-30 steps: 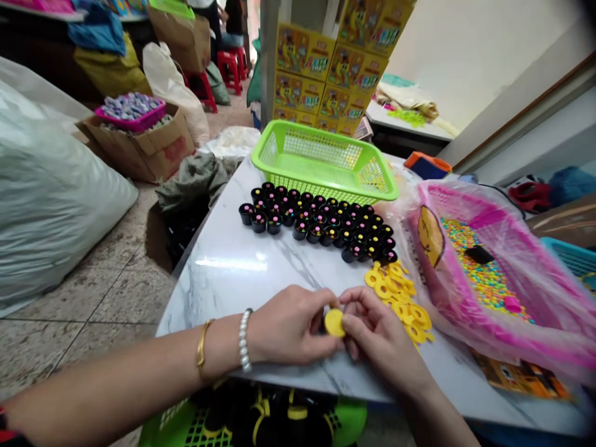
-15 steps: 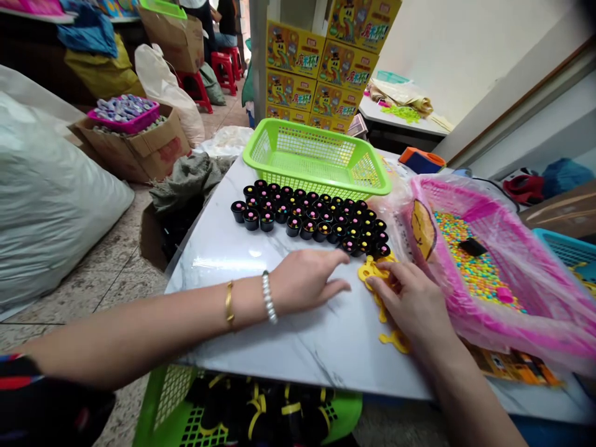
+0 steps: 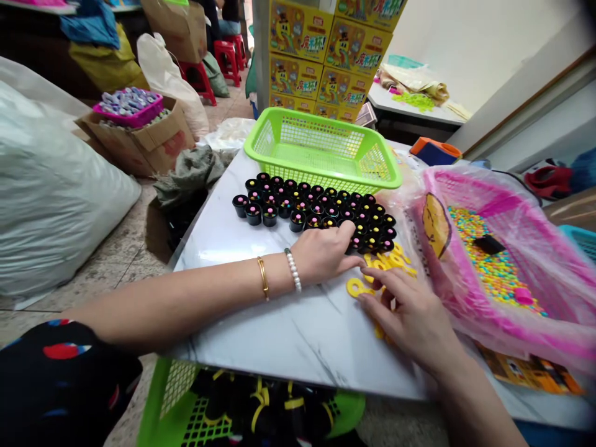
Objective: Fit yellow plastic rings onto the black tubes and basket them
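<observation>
Several small black cups (image 3: 298, 208) with coloured beads inside stand in rows on the marble table (image 3: 279, 329). My left hand (image 3: 326, 251) reaches to the front right end of these rows, fingers curled around the spot; what they grip is hidden. A pile of yellow ring lids (image 3: 388, 261) lies just right of it. My right hand (image 3: 412, 313) lies palm down on this pile with fingers stretched out, the fingertips touching one loose yellow lid (image 3: 356, 287).
A green basket (image 3: 326, 180) stands behind the cups. A pink basket (image 3: 470, 186) lined with plastic holds coloured beads at the right. Another green basket (image 3: 162, 403) with capped black cups sits under the table's near edge. Sacks and boxes (image 3: 139, 136) crowd the floor at left.
Both hands held one yellow-lidded piece near the front edge, then parted. My left hand moved up to the black cups; my right hand went to the yellow lid pile.
</observation>
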`<state>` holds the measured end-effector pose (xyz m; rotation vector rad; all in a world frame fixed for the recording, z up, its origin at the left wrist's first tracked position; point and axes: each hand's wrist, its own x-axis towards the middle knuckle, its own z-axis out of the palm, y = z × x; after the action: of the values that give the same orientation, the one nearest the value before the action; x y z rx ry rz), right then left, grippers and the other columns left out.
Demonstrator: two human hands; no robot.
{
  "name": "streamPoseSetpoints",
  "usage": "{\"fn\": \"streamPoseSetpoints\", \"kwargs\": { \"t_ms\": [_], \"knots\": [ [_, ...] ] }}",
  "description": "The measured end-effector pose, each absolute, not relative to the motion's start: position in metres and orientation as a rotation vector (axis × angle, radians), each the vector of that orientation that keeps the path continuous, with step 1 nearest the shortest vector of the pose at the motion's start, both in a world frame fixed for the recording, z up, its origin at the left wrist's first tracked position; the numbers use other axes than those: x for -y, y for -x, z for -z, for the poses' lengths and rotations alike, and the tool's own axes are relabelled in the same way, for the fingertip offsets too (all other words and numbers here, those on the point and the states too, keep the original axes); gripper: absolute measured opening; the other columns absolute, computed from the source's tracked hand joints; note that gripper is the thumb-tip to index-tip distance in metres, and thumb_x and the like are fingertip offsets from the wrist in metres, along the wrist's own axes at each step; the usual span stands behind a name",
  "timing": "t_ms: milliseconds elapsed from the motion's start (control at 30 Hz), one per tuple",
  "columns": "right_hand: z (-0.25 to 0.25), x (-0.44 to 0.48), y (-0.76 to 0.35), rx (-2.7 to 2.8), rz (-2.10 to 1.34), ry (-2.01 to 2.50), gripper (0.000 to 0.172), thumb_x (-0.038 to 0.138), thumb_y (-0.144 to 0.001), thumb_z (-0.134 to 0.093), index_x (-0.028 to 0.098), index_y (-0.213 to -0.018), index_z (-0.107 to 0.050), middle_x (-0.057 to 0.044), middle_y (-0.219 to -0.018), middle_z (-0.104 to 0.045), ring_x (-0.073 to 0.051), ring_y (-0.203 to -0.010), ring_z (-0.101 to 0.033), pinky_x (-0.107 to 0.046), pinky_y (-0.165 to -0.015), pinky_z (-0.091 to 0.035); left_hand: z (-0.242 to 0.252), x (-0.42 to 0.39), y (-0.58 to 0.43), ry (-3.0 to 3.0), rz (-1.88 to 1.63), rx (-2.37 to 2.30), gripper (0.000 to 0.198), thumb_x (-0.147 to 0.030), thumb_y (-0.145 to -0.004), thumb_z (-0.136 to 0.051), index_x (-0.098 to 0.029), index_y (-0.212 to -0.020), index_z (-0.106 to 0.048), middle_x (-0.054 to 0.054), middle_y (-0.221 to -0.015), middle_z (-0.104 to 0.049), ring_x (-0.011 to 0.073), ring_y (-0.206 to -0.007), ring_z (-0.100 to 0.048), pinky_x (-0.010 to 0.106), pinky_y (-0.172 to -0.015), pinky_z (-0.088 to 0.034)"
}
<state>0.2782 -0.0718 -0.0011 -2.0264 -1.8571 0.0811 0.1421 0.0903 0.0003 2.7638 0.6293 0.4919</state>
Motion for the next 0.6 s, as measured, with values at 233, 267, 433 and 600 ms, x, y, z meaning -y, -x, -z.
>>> {"fn": "streamPoseSetpoints", "kwargs": {
  "t_ms": [233,267,433,600],
  "knots": [
    [0.009,0.084,-0.259,1.822,-0.076,2.057,0.014,0.031,-0.091,-0.058,0.019,-0.094,-0.064,-0.005,-0.094,-0.065,-0.02,-0.083,-0.064,-0.034,-0.074,-0.048,-0.001,-0.088,-0.157,-2.753,-0.434,-0.744,0.036,-0.04,-0.087,-0.063,-0.015,-0.11,-0.052,0.009,-0.081,-0.072,0.0273,-0.075,-0.071,0.03,-0.059,-0.047],
    [0.008,0.085,-0.256,1.825,-0.092,2.037,0.014,0.031,-0.092,-0.058,0.019,-0.096,-0.065,-0.005,-0.096,-0.065,-0.02,-0.085,-0.064,-0.033,-0.075,-0.048,-0.001,-0.087,-0.155,-2.748,-0.435,-0.74,0.034,-0.037,-0.087,-0.062,-0.015,-0.11,-0.052,0.009,-0.082,-0.072,0.0265,-0.076,-0.071,0.03,-0.06,-0.048],
    [0.006,0.081,-0.247,1.87,-0.032,2.033,0.024,0.033,-0.087,-0.064,0.02,-0.107,-0.066,-0.009,-0.102,-0.061,-0.024,-0.092,-0.06,-0.038,-0.08,-0.048,-0.007,-0.08,-0.124,-2.681,-0.403,-0.678,0.029,-0.031,-0.082,-0.064,-0.016,-0.105,-0.054,0.003,-0.075,-0.068,0.0206,-0.068,-0.065,0.027,-0.057,-0.044],
    [0.007,0.067,-0.245,1.884,-0.184,1.844,0.003,0.017,-0.085,-0.063,0.019,-0.082,-0.064,-0.007,-0.096,-0.061,-0.023,-0.093,-0.056,-0.037,-0.082,-0.045,-0.008,-0.071,-0.082,-2.506,-0.482,-0.609,0.023,-0.024,-0.078,-0.065,-0.017,-0.097,-0.056,0.004,-0.089,-0.064,0.0151,-0.069,-0.058,0.026,-0.06,-0.044]
  ]
}}
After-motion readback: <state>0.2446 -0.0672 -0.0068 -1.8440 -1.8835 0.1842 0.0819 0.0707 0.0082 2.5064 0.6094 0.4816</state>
